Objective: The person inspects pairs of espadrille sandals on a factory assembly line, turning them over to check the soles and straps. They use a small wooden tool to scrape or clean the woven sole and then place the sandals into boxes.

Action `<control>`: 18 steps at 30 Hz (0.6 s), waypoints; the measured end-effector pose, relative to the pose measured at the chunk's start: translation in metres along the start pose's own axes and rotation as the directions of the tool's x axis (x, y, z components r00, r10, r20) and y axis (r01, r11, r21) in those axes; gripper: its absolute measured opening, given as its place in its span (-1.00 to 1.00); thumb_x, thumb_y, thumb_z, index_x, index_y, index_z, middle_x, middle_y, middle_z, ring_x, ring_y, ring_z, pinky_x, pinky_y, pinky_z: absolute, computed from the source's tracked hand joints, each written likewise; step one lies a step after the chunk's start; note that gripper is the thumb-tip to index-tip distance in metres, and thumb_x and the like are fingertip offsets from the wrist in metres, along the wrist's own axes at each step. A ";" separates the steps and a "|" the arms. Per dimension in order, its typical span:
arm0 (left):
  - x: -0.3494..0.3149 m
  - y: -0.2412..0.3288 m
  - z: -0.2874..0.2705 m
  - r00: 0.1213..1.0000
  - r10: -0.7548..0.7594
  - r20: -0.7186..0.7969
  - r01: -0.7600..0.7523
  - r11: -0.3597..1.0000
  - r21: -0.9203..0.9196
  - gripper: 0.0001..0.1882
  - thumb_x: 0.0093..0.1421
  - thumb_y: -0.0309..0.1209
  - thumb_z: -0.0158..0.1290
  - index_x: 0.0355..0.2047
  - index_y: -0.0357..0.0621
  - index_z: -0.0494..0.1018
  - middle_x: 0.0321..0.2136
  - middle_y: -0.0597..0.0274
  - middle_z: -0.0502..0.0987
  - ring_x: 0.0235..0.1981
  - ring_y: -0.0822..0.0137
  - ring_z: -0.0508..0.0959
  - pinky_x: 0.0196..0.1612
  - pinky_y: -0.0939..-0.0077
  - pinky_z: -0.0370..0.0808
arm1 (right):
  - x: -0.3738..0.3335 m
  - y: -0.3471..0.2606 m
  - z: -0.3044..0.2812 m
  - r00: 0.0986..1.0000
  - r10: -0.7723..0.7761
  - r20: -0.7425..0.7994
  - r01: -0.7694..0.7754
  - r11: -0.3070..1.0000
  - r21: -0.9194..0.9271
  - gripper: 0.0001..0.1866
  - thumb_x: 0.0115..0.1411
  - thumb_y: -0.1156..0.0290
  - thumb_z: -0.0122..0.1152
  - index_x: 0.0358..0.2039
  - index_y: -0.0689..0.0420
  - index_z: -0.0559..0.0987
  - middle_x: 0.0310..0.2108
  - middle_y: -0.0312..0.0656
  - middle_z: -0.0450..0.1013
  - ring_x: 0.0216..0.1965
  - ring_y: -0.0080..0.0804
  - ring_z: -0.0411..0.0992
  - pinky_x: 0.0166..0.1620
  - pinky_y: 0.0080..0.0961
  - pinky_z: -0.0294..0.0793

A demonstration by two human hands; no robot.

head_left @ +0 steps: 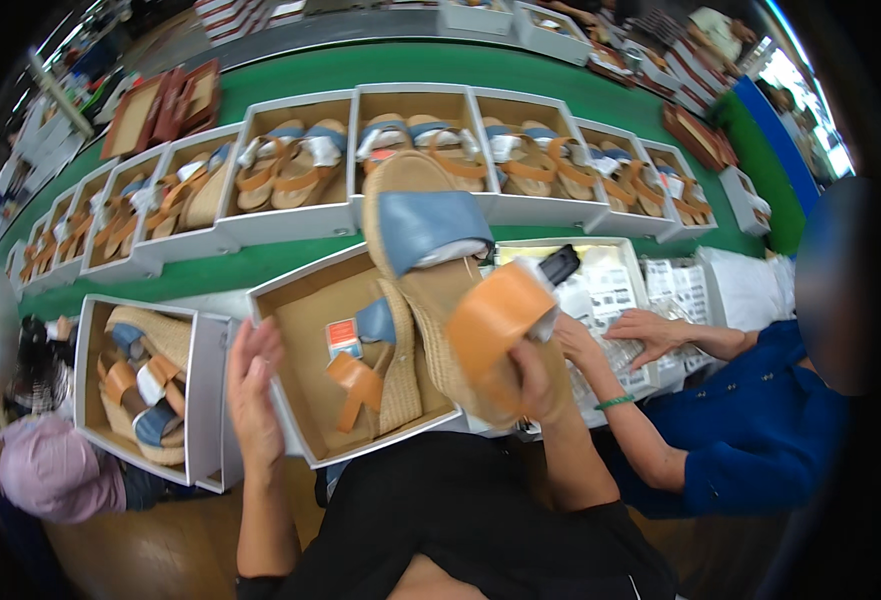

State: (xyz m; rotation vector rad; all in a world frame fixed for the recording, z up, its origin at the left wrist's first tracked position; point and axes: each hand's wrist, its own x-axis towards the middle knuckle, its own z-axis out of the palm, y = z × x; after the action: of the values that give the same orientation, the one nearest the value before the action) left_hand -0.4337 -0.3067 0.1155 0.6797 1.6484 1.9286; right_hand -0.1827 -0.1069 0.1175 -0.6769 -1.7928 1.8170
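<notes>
My right hand (538,385) is closed around the heel end of a wedge sandal (430,225) with a blue toe band, a wide orange strap and a woven sole. Its toe points up and away over an open shoebox (305,440), grey-white outside and brown inside. In that box another such sandal (397,375) lies on its side, with a red and white tag (343,337) on it. At the box's left wall is my left hand (257,385), fingers stretched out and slightly blurred. Whether it presses on the wall is hard to tell.
Open shoeboxes (295,220) with sandal pairs form a curved row on the green table (290,68). Another filled box (195,400) stands at left. On the right, a co-worker's hands (650,332) are over labelled sheets (600,290). A person in a pink cap (50,465) is at lower left.
</notes>
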 end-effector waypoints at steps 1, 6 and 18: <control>0.002 0.006 0.015 0.998 -0.032 0.055 0.036 0.996 -0.078 -0.24 0.31 0.04 -0.12 0.34 -0.22 0.06 0.24 -0.10 0.26 0.23 0.08 0.33 0.31 0.14 0.17 | 0.003 -0.017 0.024 0.991 -0.125 0.051 0.132 0.975 -0.177 -0.42 0.29 0.31 0.09 0.25 0.33 0.26 0.22 0.08 0.28 0.23 -0.09 0.31 0.22 -0.30 0.31; 0.000 -0.036 0.011 0.799 -0.100 0.592 0.601 0.144 -0.786 -0.05 0.22 0.25 -0.11 0.35 -0.24 -0.02 0.21 -0.20 0.25 0.20 -0.10 0.34 0.27 -0.04 0.26 | 0.004 -0.063 0.095 0.779 -0.415 0.470 0.604 0.699 -0.383 -0.40 0.14 0.48 0.21 0.22 0.26 0.35 0.22 0.11 0.27 0.15 0.03 0.36 0.13 -0.28 0.40; -0.030 0.018 -0.045 0.786 -0.234 0.572 0.617 0.334 -0.712 -0.04 0.23 0.34 -0.27 0.35 -0.21 0.00 0.22 -0.31 0.20 0.20 -0.28 0.31 0.16 -0.22 0.36 | 0.052 -0.055 0.096 0.568 -0.599 0.565 0.760 0.117 -0.640 -0.27 -0.05 0.42 0.44 0.15 0.27 0.37 0.18 0.20 0.26 0.19 0.12 0.30 0.16 -0.17 0.36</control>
State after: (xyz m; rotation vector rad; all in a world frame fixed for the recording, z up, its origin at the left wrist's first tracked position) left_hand -0.4420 -0.3620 0.1255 0.0898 0.3172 1.7367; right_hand -0.2844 -0.1445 0.1738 0.1386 -2.4883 0.2253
